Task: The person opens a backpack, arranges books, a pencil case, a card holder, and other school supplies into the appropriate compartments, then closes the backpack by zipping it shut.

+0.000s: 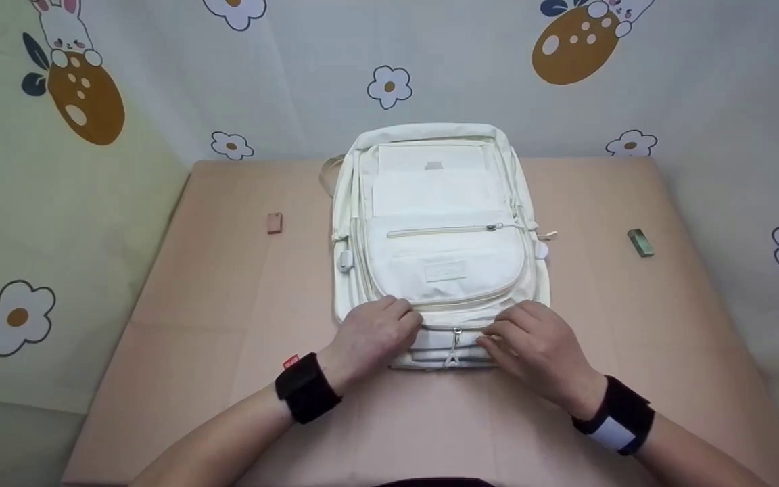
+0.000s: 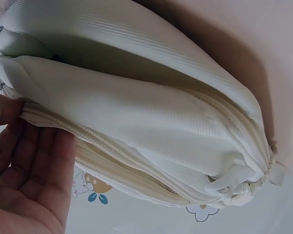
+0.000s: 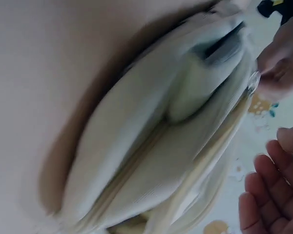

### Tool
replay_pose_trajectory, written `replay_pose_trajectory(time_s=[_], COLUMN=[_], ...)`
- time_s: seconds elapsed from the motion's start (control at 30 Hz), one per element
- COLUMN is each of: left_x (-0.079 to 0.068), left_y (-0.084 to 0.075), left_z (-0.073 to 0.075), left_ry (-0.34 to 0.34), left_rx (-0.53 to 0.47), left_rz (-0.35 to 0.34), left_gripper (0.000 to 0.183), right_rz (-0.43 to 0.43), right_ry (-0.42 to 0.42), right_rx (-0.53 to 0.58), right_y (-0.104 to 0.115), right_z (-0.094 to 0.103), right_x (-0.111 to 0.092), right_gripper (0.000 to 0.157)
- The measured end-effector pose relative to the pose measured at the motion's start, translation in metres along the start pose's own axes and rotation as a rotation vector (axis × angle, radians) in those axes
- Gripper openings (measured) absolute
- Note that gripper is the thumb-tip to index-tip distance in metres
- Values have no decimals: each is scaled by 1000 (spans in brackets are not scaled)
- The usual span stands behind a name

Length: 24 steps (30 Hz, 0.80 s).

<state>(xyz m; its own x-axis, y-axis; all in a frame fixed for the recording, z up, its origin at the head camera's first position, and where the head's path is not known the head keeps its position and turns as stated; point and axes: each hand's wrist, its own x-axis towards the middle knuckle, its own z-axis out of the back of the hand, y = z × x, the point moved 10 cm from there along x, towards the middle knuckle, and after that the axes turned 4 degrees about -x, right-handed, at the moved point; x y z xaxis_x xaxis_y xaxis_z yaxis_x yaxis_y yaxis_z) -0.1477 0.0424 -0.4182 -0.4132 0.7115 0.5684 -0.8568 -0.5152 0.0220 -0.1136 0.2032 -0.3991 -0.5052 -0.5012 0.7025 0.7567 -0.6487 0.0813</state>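
Observation:
A cream backpack lies on its back on the table, its bottom end toward me. At its near end my left hand pinches a zipper-edged flap between thumb and fingers. In the left wrist view, the bag's compartments gape beside that hand. My right hand is at the near right corner of the bag; in the right wrist view its fingers are loosely bent beside the fabric, holding nothing. A zipper pull hangs between both hands at the near end.
To the left of the backpack lies a small pinkish block, and to the right a small green block. The peach-coloured table is enclosed by patterned curtains at the back and sides.

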Motion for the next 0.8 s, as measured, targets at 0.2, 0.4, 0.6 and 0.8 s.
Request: replay_pose_trajectory(time_s=[0.2, 0.4, 0.6, 0.8], left_x=[1, 1, 1, 0], left_y=[3, 3, 3, 4], left_z=[2, 3, 4, 3], left_ry=[-6, -17, -10, -25], left_rx=[-17, -46, -61, -68], left_rz=[29, 38, 42, 48], left_gripper=[10, 9, 7, 10], right_rz=[18, -6, -22, -25], right_ry=[54, 97, 78, 42], right_rx=[-127, -222, -229, -217], right_y=[18, 18, 15, 11], right_z=[-30, -45, -39, -30], right_x=[10, 14, 11, 9], right_gripper=[38, 32, 14, 15])
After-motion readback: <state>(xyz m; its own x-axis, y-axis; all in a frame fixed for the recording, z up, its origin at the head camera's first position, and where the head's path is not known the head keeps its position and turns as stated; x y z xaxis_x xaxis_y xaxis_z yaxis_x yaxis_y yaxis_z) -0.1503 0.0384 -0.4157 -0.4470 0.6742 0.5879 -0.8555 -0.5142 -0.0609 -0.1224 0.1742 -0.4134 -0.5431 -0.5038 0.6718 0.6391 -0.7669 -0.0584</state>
